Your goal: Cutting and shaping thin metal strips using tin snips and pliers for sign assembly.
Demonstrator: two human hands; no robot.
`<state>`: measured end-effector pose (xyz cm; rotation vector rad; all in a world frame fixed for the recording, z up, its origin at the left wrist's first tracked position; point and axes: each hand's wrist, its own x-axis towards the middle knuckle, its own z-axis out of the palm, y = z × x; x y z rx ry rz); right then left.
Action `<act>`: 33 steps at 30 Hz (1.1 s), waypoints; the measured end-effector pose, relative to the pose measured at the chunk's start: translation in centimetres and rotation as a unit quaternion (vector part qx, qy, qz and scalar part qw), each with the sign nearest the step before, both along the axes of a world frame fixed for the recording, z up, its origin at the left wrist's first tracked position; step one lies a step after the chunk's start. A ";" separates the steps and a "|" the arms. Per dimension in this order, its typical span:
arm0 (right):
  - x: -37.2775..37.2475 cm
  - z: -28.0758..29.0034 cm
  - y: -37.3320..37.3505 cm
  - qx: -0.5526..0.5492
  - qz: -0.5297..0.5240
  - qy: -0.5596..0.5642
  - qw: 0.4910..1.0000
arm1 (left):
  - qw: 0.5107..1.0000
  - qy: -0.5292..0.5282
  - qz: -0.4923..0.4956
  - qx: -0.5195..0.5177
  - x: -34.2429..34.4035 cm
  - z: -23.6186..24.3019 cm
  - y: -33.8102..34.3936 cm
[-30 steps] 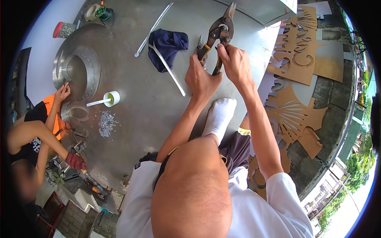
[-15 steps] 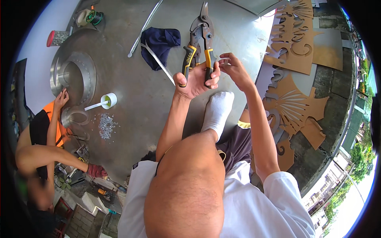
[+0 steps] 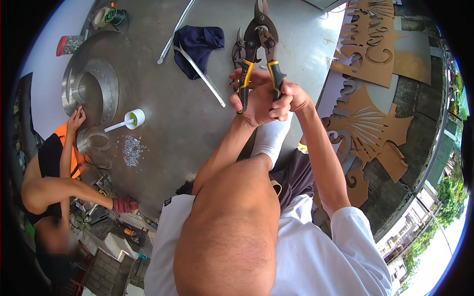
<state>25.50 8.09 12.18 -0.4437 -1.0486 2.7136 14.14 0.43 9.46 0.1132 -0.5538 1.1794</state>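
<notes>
The cloth [image 3: 206,39] lies left of the snips [image 3: 253,40], right of the cup [image 3: 140,117].

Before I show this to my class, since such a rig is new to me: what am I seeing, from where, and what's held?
No machine here: a person works bare-handed. A wide fisheye camera on their head looks down, so straight edges bend. The left hand holds snips by the handles, tips pointing away; the right hand is close against it, fingers partly hidden. On the grey table lie a second tool, a dark cloth, metal strips, a white cup and small shiny bits. At the left, another person's hand is at a curved metal piece.
</notes>
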 end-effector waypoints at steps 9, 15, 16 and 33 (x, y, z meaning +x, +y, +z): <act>3.9 6.7 -2.9 0.078 -0.044 -0.076 0.993 | 0.969 0.212 -0.079 -0.104 2.0 -5.1 -3.3; 7.2 8.4 -3.7 0.182 -0.171 -0.220 0.943 | 0.695 0.633 -0.232 0.251 -1.1 -1.7 0.8; 7.8 8.4 -3.8 0.188 -0.198 -0.255 0.928 | 0.651 0.693 -0.216 0.221 -2.0 -1.4 1.2; 7.5 4.3 -8.4 0.194 -0.196 -0.353 0.894 | 0.225 0.916 0.315 0.108 -5.8 -5.7 6.3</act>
